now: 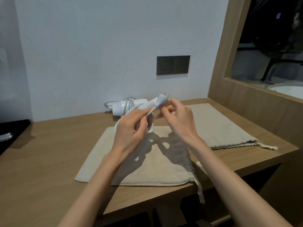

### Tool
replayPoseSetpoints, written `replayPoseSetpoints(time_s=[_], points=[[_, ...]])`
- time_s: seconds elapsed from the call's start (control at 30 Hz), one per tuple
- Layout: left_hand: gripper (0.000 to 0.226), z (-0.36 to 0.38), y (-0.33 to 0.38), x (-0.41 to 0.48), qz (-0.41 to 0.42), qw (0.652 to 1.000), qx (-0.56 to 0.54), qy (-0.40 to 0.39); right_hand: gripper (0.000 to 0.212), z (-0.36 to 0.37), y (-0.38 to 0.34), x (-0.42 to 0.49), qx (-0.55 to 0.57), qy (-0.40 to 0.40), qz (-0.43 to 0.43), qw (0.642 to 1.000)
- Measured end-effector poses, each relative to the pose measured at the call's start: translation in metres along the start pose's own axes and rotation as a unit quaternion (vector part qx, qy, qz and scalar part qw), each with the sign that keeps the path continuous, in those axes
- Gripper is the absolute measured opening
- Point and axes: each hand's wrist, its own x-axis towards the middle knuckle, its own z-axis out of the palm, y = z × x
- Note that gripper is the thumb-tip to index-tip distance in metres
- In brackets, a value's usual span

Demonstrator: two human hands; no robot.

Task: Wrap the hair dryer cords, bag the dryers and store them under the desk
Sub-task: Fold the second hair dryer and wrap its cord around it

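Observation:
My left hand (131,130) grips a white hair dryer (148,104) above the desk, with a loop of its cord (150,127) hanging under my fingers. My right hand (178,122) pinches the cord's grey plug end (162,101), whose prongs point up and away. A second white hair dryer (120,107) lies by the wall behind my hands, its cord wound around it. Two beige drawstring bags lie flat on the desk: one (131,166) directly below my hands, the other (218,126) to the right.
The wooden desk (49,153) meets a pale wall with a dark double socket (173,65). A wooden partition (232,99) with a window opening rises on the right. A black object (11,133) sits at the left edge. Open space shows under the desk's front edge.

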Motion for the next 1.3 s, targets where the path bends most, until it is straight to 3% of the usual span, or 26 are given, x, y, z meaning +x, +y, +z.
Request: replayPoseSetpoints(time_s=[0.1,0.2,0.3,0.6,0.83,1.17,1.3], points=[[0.035,-0.003,-0.005,0.012,-0.041,0.998,-0.044,0.035,0.015,0.005,-0.014,0.016,-0.006,0.000,-0.026,1.000],[0.021,-0.003,-0.008,0.019,-0.065,0.995,-0.043,0.059,0.016,0.018,-0.024,0.026,0.001,-0.004,-0.038,0.999],[0.022,-0.004,-0.009,0.026,-0.127,0.982,-0.117,0.079,0.021,0.028,-0.031,0.035,0.005,0.014,-0.035,0.999],[0.023,-0.001,-0.022,0.037,-0.175,0.961,-0.184,0.109,0.029,0.024,-0.013,0.037,0.125,0.065,0.080,0.987],[0.024,0.003,-0.012,0.046,-0.088,0.991,-0.095,0.032,0.015,0.011,0.006,0.038,0.212,0.044,0.116,0.969],[0.016,0.003,-0.009,0.040,-0.098,0.995,-0.023,-0.008,0.020,-0.007,0.020,0.040,0.259,-0.095,0.120,0.954],[0.033,0.005,-0.006,0.039,-0.051,0.995,0.082,-0.010,0.024,-0.006,0.015,0.039,0.245,-0.085,0.108,0.960]])
